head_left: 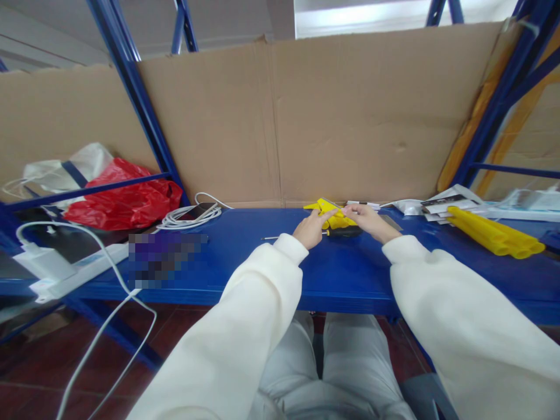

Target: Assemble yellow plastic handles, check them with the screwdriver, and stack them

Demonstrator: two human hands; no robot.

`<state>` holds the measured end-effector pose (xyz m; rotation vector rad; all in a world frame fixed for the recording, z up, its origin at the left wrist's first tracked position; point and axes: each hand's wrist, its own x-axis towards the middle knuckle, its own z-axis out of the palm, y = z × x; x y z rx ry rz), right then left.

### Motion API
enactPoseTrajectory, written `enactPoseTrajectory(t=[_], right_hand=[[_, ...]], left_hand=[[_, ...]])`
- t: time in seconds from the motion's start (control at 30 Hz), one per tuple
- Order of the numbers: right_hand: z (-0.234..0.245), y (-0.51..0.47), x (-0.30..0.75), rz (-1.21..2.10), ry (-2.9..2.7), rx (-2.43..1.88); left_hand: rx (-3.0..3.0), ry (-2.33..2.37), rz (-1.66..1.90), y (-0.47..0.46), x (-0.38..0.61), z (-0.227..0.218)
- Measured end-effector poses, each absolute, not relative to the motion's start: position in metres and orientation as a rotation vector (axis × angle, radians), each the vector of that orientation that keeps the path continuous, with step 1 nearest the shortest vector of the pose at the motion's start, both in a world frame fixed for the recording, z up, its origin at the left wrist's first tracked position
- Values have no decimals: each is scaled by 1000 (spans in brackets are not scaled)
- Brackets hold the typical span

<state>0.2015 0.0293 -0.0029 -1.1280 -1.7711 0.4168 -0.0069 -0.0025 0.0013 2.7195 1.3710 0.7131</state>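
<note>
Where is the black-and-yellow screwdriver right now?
In the head view, the screwdriver lies on the blue tabletop, its black handle right of centre between the left hand and right hand, this side of the bright yellow piece.

An item (164, 256) at left is pixelated beyond recognition, and fingers (353, 210) partly hide the yellow object (325, 205).

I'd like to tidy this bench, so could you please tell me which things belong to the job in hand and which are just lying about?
Apparently in use:
yellow plastic piece, at the left hand and right hand
slim screwdriver with black-and-yellow handle, lying close to the hands

Apparently just lying about:
crumpled red plastic bag
coiled white cable
hollow yellow tubes
</note>
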Motion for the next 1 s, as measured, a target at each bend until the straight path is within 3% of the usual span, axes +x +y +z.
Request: enactPoseTrajectory(t=[0.17, 0.27, 0.47, 0.77, 1.0], right_hand=[[6, 30, 242, -160, -1655, -1543], [5, 24, 269, -286, -1547, -1978], [-4, 21, 281, -133, -1542, -2302], [-9, 24, 276, -289, -1687, -2235], [-7, 23, 269, -351, -1823, -2294]], left_hand=[[2267, 1129, 1263, 16, -9, -1], [1801, 1085, 1338, 18, -9, 4], [1131, 884, 1225, 6, -9, 21], [1211, 640, 839, -12, -6, 27], [1259, 620, 776, -9, -6, 22]])
